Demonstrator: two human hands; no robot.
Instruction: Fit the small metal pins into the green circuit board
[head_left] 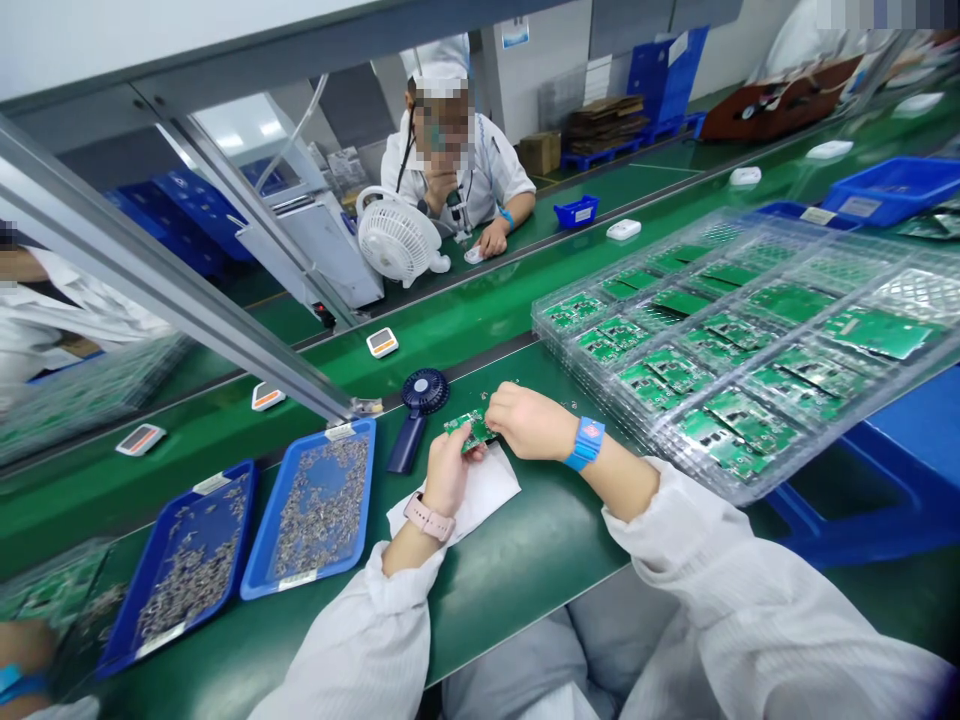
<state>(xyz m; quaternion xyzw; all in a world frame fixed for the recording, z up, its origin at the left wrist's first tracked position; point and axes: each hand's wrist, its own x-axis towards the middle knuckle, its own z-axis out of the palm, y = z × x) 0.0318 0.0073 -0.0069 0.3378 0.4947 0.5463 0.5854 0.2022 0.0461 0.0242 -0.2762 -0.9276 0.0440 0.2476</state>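
Note:
A small green circuit board (469, 430) is held in my left hand (448, 468), its fingers closed on the board's lower edge. My right hand (517, 420) is at the board's right end, fingers pinched together; whatever lies between the fingertips is too small to make out. White paper (487, 490) lies on the green table beneath my hands. A few tiny metal parts are scattered just beyond my right hand. Left of my hands are two blue trays (364, 510) of small metal parts. A dark blue handheld fan (409, 440) lies between the trays and the board.
Clear plastic trays (739, 490) stacked at the right hold several green boards. White devices (382, 343) sit along the green conveyor (480, 310). Across it, a person sits by a white fan (401, 240). A metal post (247, 330) slants down at the left. Another person's wrist shows at bottom left.

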